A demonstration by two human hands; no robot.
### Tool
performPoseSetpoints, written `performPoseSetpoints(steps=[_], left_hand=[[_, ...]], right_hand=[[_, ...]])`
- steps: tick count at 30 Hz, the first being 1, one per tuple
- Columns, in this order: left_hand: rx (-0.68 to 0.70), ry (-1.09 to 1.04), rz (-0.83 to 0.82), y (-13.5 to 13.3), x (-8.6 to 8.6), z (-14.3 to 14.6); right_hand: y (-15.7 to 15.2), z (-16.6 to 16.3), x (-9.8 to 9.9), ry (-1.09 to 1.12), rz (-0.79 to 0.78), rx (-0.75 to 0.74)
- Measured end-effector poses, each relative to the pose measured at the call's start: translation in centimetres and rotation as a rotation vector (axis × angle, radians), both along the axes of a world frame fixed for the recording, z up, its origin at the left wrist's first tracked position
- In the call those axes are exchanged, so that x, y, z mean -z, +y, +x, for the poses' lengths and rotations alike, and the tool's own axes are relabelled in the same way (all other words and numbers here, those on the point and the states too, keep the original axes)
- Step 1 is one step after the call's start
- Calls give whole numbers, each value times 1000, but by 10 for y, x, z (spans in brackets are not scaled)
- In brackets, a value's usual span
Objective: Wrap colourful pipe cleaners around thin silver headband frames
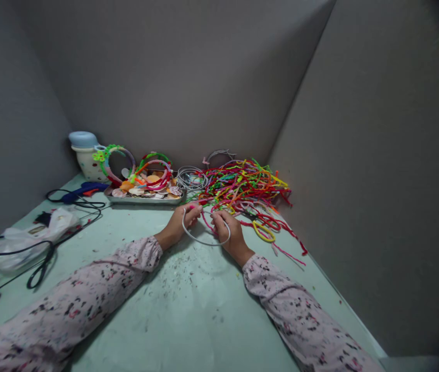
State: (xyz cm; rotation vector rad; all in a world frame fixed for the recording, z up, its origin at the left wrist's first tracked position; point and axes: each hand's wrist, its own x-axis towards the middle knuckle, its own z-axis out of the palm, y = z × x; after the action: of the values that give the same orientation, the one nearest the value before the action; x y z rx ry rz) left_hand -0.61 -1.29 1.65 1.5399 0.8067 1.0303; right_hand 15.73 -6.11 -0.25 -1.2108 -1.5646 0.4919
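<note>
Above the table, a bent grey wire hoop (206, 244) curves between my two hands. My left hand (179, 225) is closed in a pinch at the hoop's left end. A pink pipe cleaner (206, 223) runs down from its fingertips toward my other hand. My right hand (232, 235) is closed too, its curled fingers on the right end of the hoop. Whether it also grips the pipe cleaner, I cannot tell. Just behind my hands lies a heap of coloured pipe cleaners (242, 181), next to a coil of grey wire (192, 178).
A metal tray (145, 201) of shells carries headbands wrapped in pipe cleaners (107, 168). Scissors with yellow handles (264, 232) lie right of my hands. At left are a cup (88, 161), a blue tool (82, 191), black cable (51, 253) and a plastic bag (24, 243).
</note>
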Motion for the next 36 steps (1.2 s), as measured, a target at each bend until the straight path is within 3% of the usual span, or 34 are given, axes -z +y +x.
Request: performPoseSetpoints(steps=[19,36], left_hand=[[13,12,-98,0,-3,0],[59,-18,-126,-2,-3,1]], right_hand=[[2,2,4,-153,104,-13],[2,2,4,-130,98,12]])
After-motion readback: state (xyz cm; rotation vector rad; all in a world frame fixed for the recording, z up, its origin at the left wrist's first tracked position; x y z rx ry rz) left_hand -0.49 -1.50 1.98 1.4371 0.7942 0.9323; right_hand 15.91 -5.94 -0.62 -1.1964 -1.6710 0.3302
